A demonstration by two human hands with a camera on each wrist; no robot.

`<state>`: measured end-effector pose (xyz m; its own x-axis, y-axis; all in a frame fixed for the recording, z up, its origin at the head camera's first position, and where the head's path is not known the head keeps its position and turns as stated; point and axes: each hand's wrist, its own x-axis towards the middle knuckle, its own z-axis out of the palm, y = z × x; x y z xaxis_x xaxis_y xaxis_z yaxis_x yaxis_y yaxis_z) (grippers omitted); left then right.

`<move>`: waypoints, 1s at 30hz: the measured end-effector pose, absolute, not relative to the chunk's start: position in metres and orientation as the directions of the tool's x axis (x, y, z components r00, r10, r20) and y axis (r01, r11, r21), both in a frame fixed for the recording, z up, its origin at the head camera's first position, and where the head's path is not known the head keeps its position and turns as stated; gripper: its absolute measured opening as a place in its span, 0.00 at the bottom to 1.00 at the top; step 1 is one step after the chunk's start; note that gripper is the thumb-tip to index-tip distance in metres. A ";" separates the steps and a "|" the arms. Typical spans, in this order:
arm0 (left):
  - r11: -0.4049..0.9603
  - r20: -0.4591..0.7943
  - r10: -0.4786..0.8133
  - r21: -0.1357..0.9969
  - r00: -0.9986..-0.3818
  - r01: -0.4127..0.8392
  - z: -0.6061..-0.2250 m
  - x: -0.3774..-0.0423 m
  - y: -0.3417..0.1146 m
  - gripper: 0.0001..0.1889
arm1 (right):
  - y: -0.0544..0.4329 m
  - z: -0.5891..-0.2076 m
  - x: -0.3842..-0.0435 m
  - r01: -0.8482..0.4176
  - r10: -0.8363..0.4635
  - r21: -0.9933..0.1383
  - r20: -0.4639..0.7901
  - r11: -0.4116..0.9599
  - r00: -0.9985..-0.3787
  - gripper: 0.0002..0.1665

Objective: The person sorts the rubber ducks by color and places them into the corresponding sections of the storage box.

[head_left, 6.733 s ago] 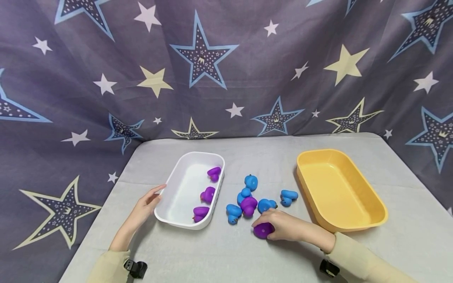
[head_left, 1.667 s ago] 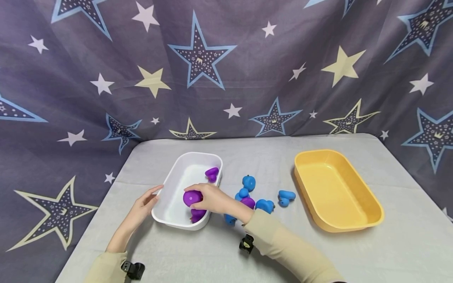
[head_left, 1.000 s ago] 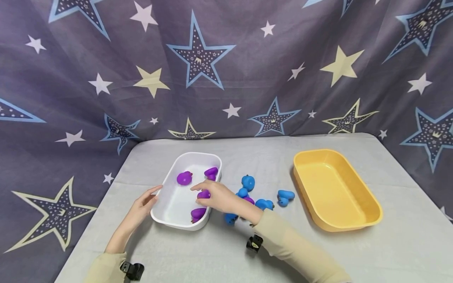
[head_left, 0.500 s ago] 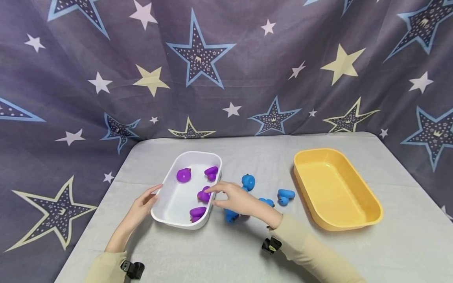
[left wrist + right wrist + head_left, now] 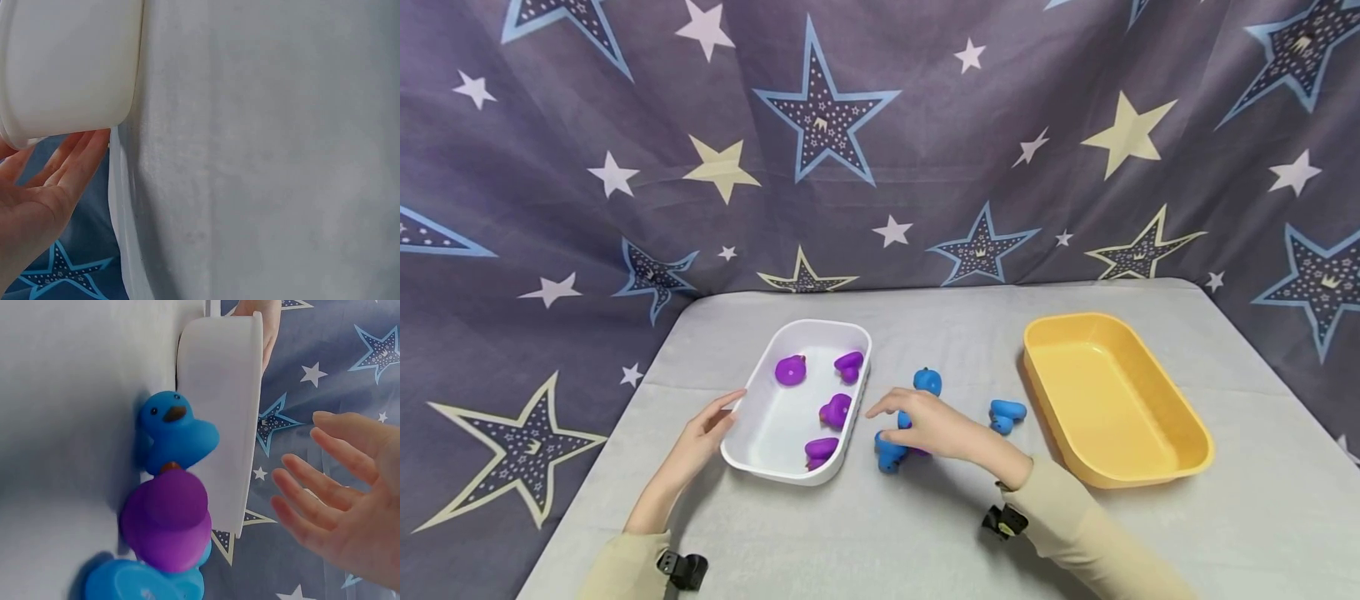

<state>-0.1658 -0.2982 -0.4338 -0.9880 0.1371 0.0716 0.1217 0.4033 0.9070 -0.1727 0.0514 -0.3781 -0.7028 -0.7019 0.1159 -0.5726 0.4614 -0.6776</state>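
My left hand (image 5: pixel 700 437) rests its fingers against the left side of a white tub (image 5: pixel 752 471); in the left wrist view, those fingers (image 5: pixel 84 159) lie nearly straight along the tub's wall. Inside the tub are several purple rubber ducks, one (image 5: pixel 790 370) apart near the far left. My right hand (image 5: pixel 936 425) hovers over the loose ducks between the tubs, fingers spread, holding nothing. Under it, partly hidden in the head view, a purple duck (image 5: pixel 169 519) sits among blue ones. A blue duck (image 5: pixel 178 434) beside it shows its face in the right wrist view.
A yellow tub (image 5: pixel 1108 404) with nothing in it stands on the right of the grey cloth-covered table (image 5: pixel 850 542). Just left of it lies a blue duck (image 5: pixel 1006 414), and another blue duck (image 5: pixel 927 381) is behind my right hand. A star-patterned curtain (image 5: pixel 880 167) hangs behind.
My right hand carried a purple duck from the table into the white tub, let go of it, then moved right, back over the loose ducks. The left hand stayed at the tub.
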 end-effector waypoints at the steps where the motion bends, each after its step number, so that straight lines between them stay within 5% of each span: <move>1: 0.403 0.070 0.134 0.908 -0.989 0.118 -0.434 -0.166 -0.298 0.21 | 0.053 -0.378 -0.172 -0.562 -0.704 -0.687 0.104 0.460 -0.703 0.16; 30: 0.384 0.083 0.132 0.914 -0.988 0.128 -0.433 -0.165 -0.298 0.21 | 0.088 -0.390 -0.172 -0.606 -0.710 -0.590 0.077 0.534 -0.700 0.19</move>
<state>-0.1653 -0.2976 -0.4333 -0.9877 0.1324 0.0830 0.1283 0.3841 0.9143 -0.1718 0.0884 -0.3897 -0.7002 -0.7099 0.0767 -0.6058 0.5338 -0.5900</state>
